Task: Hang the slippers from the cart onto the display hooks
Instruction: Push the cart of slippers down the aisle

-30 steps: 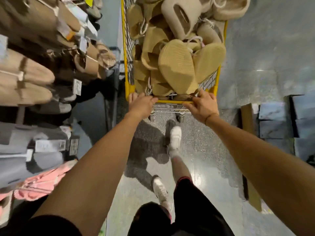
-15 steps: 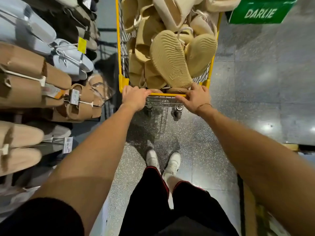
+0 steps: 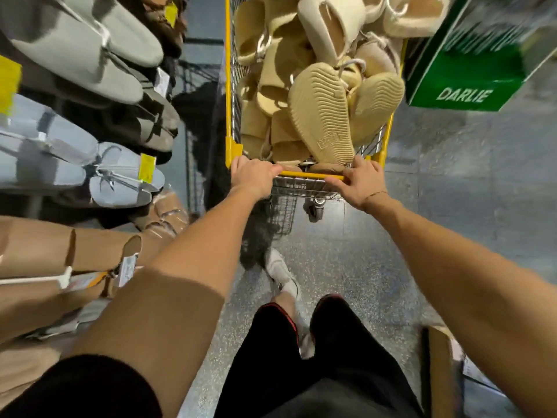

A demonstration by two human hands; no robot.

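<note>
Cart point(image 3: 229, 86) rolled further along my aisle, left hand point(image 3: 256, 178) and right hand point(image 3: 358, 184) gripping its handle point(image 3: 307, 175), slippers point(image 3: 322, 116) piled inside

Both hands point(image 3: 304, 179) on slipper-laden cart's point(image 3: 228, 86) handle point(image 3: 307, 175)

Pretty clearly a retail shop aisle: tagged slippers point(image 3: 90, 55) are hanging in rows off a display rack along the left edge, a yellow shopping cart point(image 3: 228, 86) is sitting piled with tan slippers point(image 3: 322, 113), and a green DARLIE box point(image 3: 464, 86) is showing at upper right.
</note>
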